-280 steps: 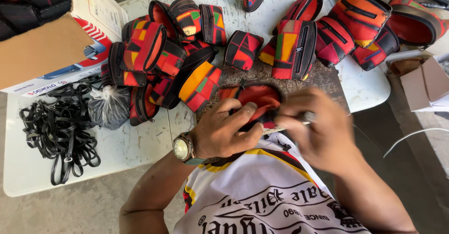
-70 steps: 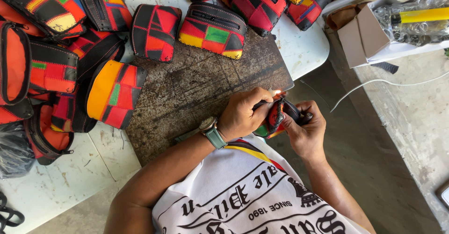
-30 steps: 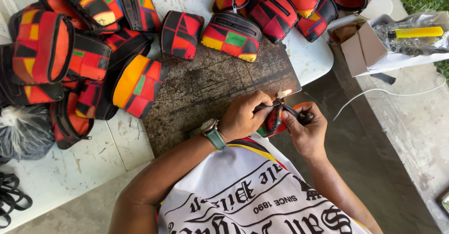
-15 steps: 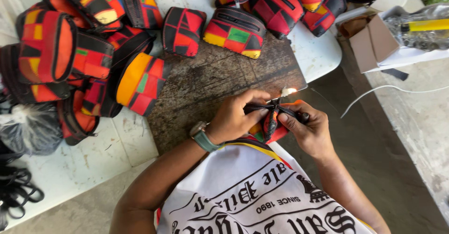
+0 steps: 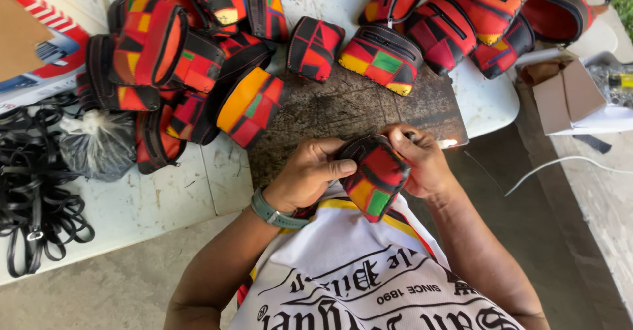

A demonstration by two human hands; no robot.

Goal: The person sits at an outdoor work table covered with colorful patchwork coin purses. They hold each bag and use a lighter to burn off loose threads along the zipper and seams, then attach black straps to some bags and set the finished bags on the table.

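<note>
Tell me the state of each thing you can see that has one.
Pouch: held in both hands.
Left hand: gripping the pouch.
Right hand: gripping the pouch.
Cardboard box: open.
Plastic bag: tied shut.
Black straps: tangled heap.

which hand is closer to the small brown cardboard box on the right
The right hand. It grips the patchwork pouch at the board's right end, on the side toward the cardboard box. The left hand holds the pouch's other side, farther off.

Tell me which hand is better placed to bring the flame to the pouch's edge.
Right. The right hand already sits beside the small flame at the pouch rim, while the left hand grips the pouch's other side, steadying it.
</note>
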